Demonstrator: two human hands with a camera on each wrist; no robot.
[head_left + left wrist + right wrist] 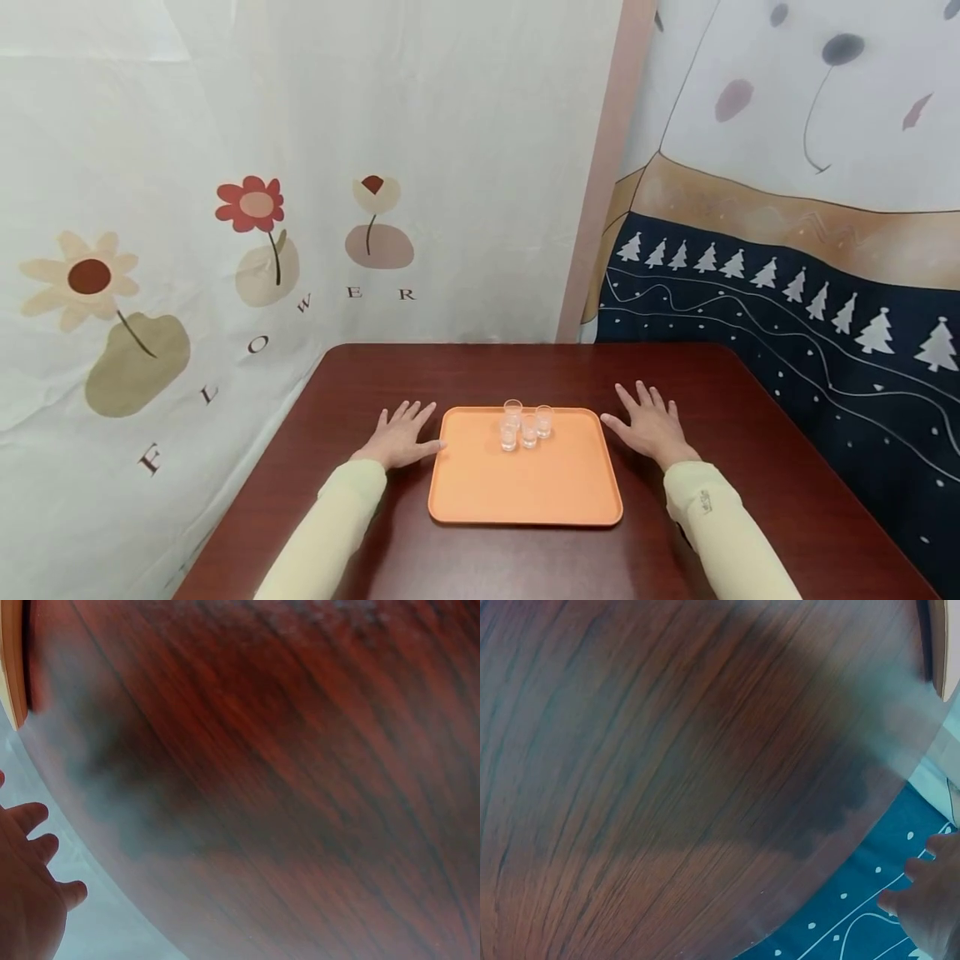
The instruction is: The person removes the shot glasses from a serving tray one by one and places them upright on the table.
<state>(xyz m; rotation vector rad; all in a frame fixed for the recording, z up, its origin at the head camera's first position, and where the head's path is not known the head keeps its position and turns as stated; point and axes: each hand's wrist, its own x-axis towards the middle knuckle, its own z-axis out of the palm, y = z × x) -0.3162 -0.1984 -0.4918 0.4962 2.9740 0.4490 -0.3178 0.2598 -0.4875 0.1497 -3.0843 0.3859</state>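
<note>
An orange tray [525, 492] lies on the dark wooden table, and several small clear glasses [529, 432] stand grouped toward its far side. Beside the tray's left edge is my left hand [399, 439], fingers spread, its thumb at the rim; whether it touches cannot be told. My right hand [649, 427] spreads its fingers off the tray's right edge, holding nothing. At the left wrist view's lower left corner, part of the left hand [30, 889] shows. The right wrist view catches some of the right hand [930, 900] at its lower right.
The reddish-brown table [525, 567] extends around the tray. A pale curtain with flower prints [480, 167] hangs behind and to the left. On the right is a dark blue cloth [787, 358] with white trees. Tray edges [11, 667] also appear in the wrist views.
</note>
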